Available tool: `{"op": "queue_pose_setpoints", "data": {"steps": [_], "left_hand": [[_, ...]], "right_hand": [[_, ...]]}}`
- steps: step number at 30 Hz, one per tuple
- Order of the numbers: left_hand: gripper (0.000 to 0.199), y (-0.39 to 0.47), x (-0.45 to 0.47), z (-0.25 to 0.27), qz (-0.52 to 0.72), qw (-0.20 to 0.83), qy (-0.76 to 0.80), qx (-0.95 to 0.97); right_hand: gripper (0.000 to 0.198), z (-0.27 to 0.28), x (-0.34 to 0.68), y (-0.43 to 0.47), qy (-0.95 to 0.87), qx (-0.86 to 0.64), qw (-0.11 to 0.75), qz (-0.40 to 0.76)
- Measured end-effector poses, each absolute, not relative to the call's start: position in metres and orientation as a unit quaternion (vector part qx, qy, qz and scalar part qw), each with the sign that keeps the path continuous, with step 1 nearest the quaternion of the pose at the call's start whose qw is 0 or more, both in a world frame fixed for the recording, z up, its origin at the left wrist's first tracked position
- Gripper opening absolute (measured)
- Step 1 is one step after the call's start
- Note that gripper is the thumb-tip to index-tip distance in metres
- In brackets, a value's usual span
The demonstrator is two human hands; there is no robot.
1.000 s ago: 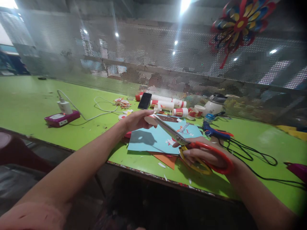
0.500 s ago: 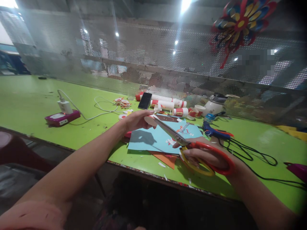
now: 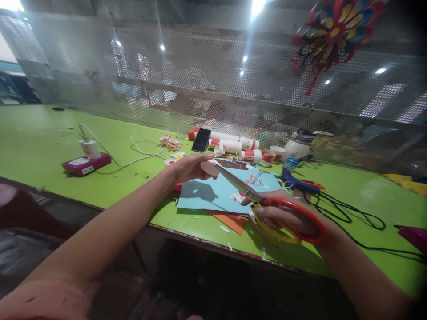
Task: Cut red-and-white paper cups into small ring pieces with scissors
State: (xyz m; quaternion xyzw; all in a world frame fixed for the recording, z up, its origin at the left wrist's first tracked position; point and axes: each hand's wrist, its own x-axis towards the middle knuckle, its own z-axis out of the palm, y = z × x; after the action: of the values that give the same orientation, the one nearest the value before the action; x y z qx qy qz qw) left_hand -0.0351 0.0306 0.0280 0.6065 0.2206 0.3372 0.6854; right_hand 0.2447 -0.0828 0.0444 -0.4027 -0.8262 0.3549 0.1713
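Note:
My left hand [image 3: 191, 167] pinches a small pale paper disc [image 3: 209, 168] above the table. In my right hand [image 3: 276, 212] is a pair of scissors [image 3: 245, 189] with one red and one yellow handle loop, my fingers through the loops. The blade tips meet the edge of the disc; the blades look nearly closed. Below lies a light blue sheet of paper [image 3: 196, 200] with small red and white cut pieces [image 3: 238, 197] on it. An orange paper piece [image 3: 230, 221] sticks out from under the sheet.
Behind the sheet are stacked paper cups [image 3: 227, 146], a black phone [image 3: 201, 140] and a white jug [image 3: 296, 146]. A blue glue gun [image 3: 302, 182] with a black cord lies at right. At left stands a purple power strip [image 3: 86, 165] with a charger and white cable.
Almost nothing differs. Both hands, the disc and the scissors keep their places; the view has shifted very slightly.

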Motion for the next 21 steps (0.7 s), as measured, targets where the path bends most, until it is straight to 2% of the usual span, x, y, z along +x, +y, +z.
{"op": "queue_pose_setpoints", "data": {"steps": [15, 21], "left_hand": [[0.034, 0.031, -0.035, 0.029, 0.327, 0.671, 0.252, 0.616], [0.034, 0.032, -0.035, 0.03, 0.352, 0.636, 0.271, 0.631]], "right_hand": [[0.026, 0.043, 0.247, -0.08, -0.84, -0.42, 0.166, 0.301], [0.024, 0.045, 0.239, -0.081, -0.84, -0.435, 0.182, 0.269]]}}
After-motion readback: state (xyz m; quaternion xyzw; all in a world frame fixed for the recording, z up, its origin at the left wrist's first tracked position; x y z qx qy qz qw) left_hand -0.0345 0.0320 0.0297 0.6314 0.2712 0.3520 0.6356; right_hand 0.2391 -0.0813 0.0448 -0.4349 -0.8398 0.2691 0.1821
